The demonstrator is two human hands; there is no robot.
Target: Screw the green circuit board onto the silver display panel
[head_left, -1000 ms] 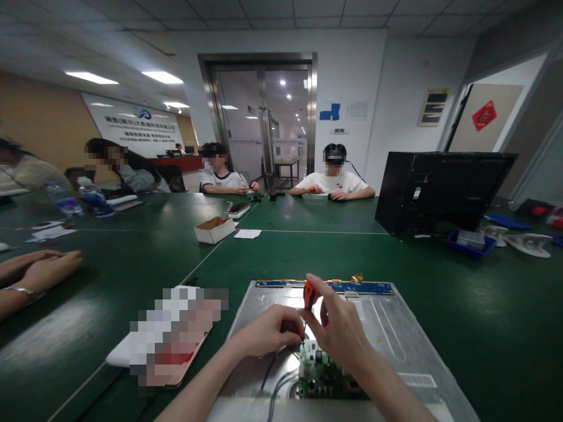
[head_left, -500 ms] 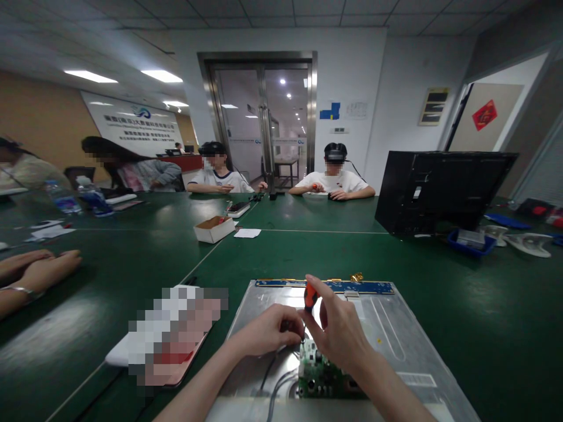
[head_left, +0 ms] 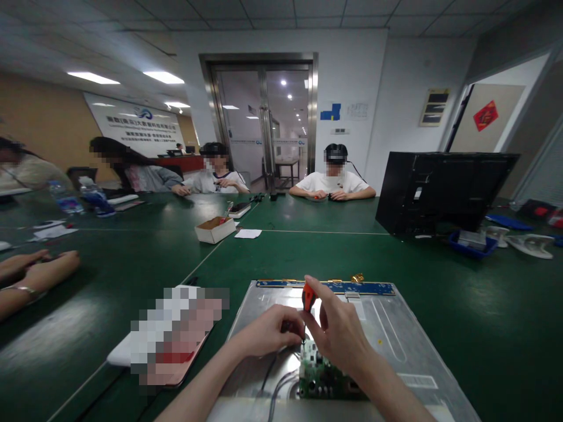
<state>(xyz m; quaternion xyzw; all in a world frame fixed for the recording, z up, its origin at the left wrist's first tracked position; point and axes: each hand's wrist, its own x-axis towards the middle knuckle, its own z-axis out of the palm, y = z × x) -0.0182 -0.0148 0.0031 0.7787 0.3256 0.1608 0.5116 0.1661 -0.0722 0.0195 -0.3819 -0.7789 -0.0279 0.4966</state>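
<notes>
An upright screwdriver (head_left: 309, 298) with an orange and black handle is held in my right hand (head_left: 336, 328), the forefinger on top of the handle and the thumb at its side. Its thin shaft runs down to the upper left corner of a green circuit board (head_left: 314, 372). Beside the shaft, my left hand (head_left: 277, 331) is closed in a pinch; what its fingertips hold, if anything, is too small to make out. The board lies on a silver metal display panel (head_left: 382, 328) with a blue strip board (head_left: 373, 288) along its far edge. My right hand hides part of the green board.
Grey cables (head_left: 277, 390) cross the panel left of the board. A pinkish phone-like slab (head_left: 200, 346) lies to the left. Farther off are a small open box (head_left: 214, 230), a black monitor (head_left: 444, 190) and a blue tray (head_left: 472, 245). Other people sit around the green table (head_left: 334, 252).
The screwdriver handle has turned slightly and shows more orange; both my hands stay in place. Across the table, co-workers have shifted their arms, one reaching toward a neighbour.
</notes>
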